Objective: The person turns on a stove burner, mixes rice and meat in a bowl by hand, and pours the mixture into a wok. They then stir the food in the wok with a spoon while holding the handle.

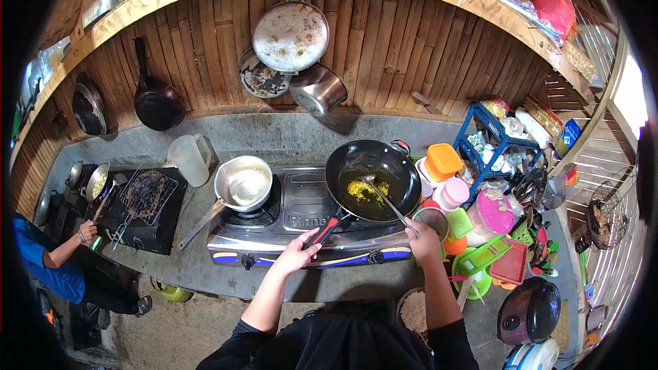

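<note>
1. Left hand (299, 252) clamps the wok handle (325, 228); a slipping grip could tilt the wok (373, 164) on the stove's (301, 200) right burner.
2. Right hand (423, 236) grips the spatula (389, 202); hard stirring might fling the yellow food (367, 189) out.
3. A swing could knock the neighbouring pot (243, 183).

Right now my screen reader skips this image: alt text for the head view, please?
A person's left hand grips the handle of a round black wok on a steel gas stove, while the right hand stirs yellow food with a long metal spatula.
</note>
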A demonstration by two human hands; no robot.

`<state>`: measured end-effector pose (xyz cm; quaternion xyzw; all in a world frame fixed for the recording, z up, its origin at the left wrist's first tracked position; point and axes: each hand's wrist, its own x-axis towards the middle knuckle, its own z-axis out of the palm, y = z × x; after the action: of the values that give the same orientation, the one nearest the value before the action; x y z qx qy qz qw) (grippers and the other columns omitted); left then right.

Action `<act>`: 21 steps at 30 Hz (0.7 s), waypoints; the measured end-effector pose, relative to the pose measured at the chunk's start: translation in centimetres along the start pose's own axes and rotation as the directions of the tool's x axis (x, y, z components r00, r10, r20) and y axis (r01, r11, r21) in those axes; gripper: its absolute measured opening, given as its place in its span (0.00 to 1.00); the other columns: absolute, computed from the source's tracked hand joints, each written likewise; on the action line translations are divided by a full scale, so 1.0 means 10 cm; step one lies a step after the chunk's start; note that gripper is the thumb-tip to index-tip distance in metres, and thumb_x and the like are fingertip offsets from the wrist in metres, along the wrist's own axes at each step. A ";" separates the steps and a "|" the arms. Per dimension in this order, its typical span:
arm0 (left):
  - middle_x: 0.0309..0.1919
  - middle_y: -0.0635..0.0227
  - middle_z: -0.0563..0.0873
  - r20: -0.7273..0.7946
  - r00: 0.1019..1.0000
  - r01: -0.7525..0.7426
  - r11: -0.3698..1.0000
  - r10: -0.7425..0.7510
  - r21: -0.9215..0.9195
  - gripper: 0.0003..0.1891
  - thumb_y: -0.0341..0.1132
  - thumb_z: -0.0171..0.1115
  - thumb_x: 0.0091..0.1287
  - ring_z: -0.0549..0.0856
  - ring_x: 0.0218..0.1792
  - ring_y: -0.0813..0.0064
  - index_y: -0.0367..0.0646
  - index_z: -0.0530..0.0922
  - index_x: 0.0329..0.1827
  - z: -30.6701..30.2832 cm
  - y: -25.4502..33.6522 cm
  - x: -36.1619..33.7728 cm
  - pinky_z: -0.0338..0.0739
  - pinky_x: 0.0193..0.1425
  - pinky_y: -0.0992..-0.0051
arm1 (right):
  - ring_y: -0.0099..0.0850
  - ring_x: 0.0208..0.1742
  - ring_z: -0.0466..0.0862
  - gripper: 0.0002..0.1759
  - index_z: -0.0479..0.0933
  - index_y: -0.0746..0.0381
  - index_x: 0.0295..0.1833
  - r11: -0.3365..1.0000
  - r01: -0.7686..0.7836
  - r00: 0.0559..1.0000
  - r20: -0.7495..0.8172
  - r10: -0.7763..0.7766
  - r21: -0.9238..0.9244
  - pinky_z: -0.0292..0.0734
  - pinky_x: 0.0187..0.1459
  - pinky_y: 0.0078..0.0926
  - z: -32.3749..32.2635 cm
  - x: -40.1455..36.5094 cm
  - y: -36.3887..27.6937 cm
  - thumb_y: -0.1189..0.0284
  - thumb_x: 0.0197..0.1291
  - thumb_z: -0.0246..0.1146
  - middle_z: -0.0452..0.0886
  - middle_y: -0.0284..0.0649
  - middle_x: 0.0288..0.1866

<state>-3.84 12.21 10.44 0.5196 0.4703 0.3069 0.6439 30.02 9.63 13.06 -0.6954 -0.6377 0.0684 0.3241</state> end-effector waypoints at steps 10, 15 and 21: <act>0.20 0.78 0.73 -0.015 1.000 0.008 0.999 -0.008 0.038 0.28 0.35 0.60 0.64 0.68 0.17 0.88 0.57 0.64 0.67 0.00 0.06 -0.03 0.62 0.20 0.84 | 0.44 0.41 0.80 0.15 0.80 0.48 0.49 0.990 0.054 0.999 0.015 -0.053 -0.131 0.75 0.43 0.38 -0.31 -0.10 -0.03 0.67 0.54 0.60 0.81 0.42 0.37; 0.21 0.78 0.73 -0.005 1.000 -0.016 1.000 0.016 0.004 0.27 0.34 0.60 0.64 0.67 0.17 0.88 0.57 0.65 0.67 -0.02 -0.03 0.03 0.61 0.19 0.84 | 0.44 0.40 0.81 0.16 0.80 0.51 0.48 0.973 -0.101 0.989 0.082 0.121 -0.207 0.75 0.42 0.37 -0.77 -0.32 -0.09 0.70 0.52 0.62 0.81 0.47 0.39; 0.21 0.78 0.74 -0.007 1.000 -0.029 0.999 0.030 0.026 0.26 0.34 0.60 0.64 0.67 0.17 0.88 0.55 0.66 0.66 -0.02 0.00 0.02 0.61 0.19 0.84 | 0.43 0.33 0.82 0.12 0.82 0.53 0.45 0.979 -0.057 0.998 0.027 0.064 -0.198 0.76 0.36 0.33 -1.17 -0.47 -0.10 0.71 0.52 0.62 0.81 0.48 0.33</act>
<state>-3.94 12.46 10.41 0.5335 0.4690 0.3124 0.6307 34.29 1.02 21.27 -0.7420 -0.6252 0.0267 0.2408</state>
